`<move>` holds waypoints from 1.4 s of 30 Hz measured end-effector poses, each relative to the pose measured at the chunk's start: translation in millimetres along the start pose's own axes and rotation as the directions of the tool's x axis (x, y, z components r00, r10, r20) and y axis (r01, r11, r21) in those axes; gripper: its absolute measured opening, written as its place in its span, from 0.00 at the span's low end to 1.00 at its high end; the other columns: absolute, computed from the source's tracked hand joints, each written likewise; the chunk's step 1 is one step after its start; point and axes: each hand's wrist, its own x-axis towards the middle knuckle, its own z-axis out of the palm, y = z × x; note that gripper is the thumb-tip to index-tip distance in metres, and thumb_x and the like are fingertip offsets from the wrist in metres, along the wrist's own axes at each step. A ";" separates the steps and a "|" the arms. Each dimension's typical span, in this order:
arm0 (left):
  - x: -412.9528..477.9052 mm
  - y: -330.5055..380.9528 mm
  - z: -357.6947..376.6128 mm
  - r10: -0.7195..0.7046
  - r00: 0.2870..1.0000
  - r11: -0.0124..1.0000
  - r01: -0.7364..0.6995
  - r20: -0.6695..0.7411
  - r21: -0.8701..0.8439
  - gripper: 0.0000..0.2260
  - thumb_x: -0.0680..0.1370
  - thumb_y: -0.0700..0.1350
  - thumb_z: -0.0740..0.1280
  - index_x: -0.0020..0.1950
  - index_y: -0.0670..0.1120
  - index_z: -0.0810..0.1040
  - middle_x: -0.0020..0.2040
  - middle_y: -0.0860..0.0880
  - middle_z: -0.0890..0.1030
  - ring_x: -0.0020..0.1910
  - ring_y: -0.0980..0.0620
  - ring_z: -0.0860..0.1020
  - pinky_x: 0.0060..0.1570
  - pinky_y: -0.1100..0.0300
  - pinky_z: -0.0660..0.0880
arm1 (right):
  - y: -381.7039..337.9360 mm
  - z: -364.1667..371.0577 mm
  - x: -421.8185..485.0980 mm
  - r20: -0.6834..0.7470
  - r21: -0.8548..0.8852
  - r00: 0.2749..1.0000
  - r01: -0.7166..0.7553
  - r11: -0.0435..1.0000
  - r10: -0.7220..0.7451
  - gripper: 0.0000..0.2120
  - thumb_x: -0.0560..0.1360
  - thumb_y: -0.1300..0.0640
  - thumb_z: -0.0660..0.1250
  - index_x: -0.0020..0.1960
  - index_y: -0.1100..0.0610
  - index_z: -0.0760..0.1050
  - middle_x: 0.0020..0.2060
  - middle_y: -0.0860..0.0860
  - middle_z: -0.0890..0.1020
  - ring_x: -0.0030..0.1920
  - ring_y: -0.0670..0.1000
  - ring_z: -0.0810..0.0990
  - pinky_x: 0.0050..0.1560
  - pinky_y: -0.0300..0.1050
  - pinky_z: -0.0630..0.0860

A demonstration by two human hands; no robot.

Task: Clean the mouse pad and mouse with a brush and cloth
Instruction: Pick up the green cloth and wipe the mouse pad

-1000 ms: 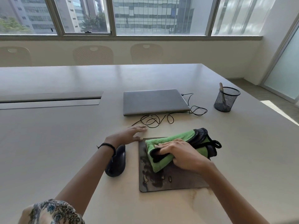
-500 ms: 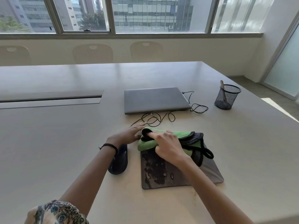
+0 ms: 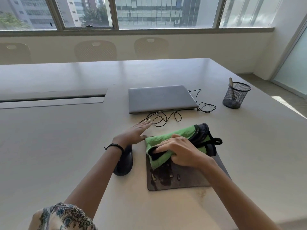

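Observation:
A dark mouse pad [image 3: 181,178] lies on the table in front of me, with wet dark patches on its left half. A folded green cloth with black trim [image 3: 167,138] covers the pad's far part. My right hand [image 3: 181,151] presses on the cloth, fingers slightly bent and pointing left. My left hand [image 3: 134,131] lies flat on the table at the pad's far left corner, fingers straight. A black mouse [image 3: 125,161] rests left of the pad, partly under my left forearm. The brush handle [image 3: 231,82] sticks out of a mesh cup.
A shut grey laptop [image 3: 159,98] lies beyond the pad, its black cable [image 3: 166,117] coiled between them. A black mesh cup [image 3: 235,95] stands at the right. The table's right edge [image 3: 282,103] is near. Chairs line the far side.
My right hand slid the cloth toward the pad's far left corner, then back down and right. My left hand's fingers straightened out and reach farther toward the cable.

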 end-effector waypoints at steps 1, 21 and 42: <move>0.1 0.6 -1.5 -0.004 1.000 1.000 0.004 0.007 -0.001 0.30 0.80 0.45 0.60 0.76 0.45 0.47 0.77 0.47 0.46 0.76 0.53 0.45 0.73 0.60 0.41 | 1.2 -1.1 -4.6 0.024 0.041 1.000 0.009 0.999 -0.010 0.33 0.59 0.68 0.57 0.59 0.47 0.79 0.59 0.43 0.80 0.62 0.43 0.75 0.51 0.25 0.57; -2.4 4.2 -2.4 -0.038 0.997 0.998 0.034 -0.071 -0.056 0.31 0.78 0.40 0.63 0.76 0.44 0.50 0.77 0.47 0.48 0.76 0.53 0.45 0.72 0.60 0.40 | -2.9 18.7 27.8 -0.050 -0.137 0.996 -0.078 0.988 0.071 0.34 0.68 0.65 0.63 0.73 0.52 0.60 0.64 0.53 0.75 0.63 0.56 0.73 0.62 0.51 0.68; -9.3 19.2 -1.5 -0.124 0.987 0.990 0.115 -0.106 -0.086 0.30 0.78 0.38 0.62 0.76 0.45 0.51 0.77 0.46 0.49 0.77 0.51 0.46 0.73 0.58 0.41 | 3.4 14.8 22.1 -0.245 0.162 0.950 -0.156 0.974 0.193 0.34 0.65 0.71 0.61 0.69 0.53 0.69 0.64 0.54 0.76 0.62 0.56 0.74 0.62 0.49 0.71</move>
